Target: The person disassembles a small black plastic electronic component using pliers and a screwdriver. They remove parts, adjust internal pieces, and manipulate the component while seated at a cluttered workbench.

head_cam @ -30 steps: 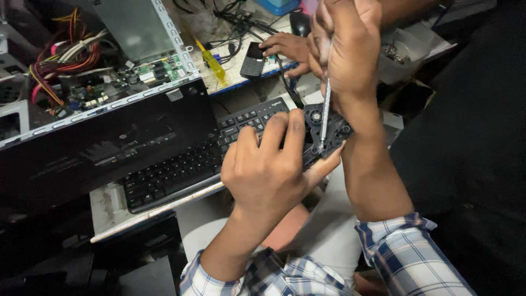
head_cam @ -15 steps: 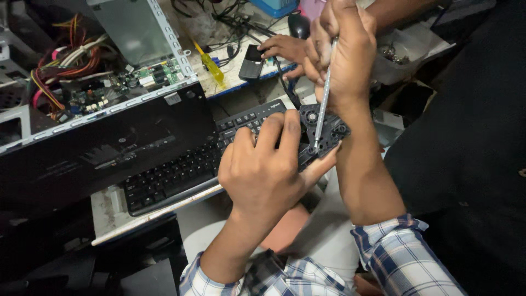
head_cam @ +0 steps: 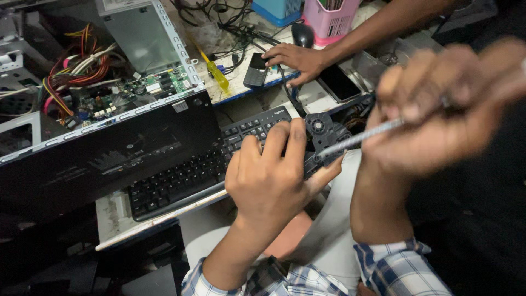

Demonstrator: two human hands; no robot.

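Swung out to the right and gone blurred since half a second back: right hand (head_cam: 438,109), fist wrapped tight round the handle of a screwdriver (head_cam: 359,140), shaft now slanting down-left with its tip at the black fan part (head_cam: 323,134). Left hand (head_cam: 271,175) as before, pressed down with fingers spread over that part and the right end of the keyboard (head_cam: 186,175). Beyond, another person's hand (head_cam: 298,57) resting on the bench beside a small phone (head_cam: 255,70). Open computer case (head_cam: 115,82) at upper left.
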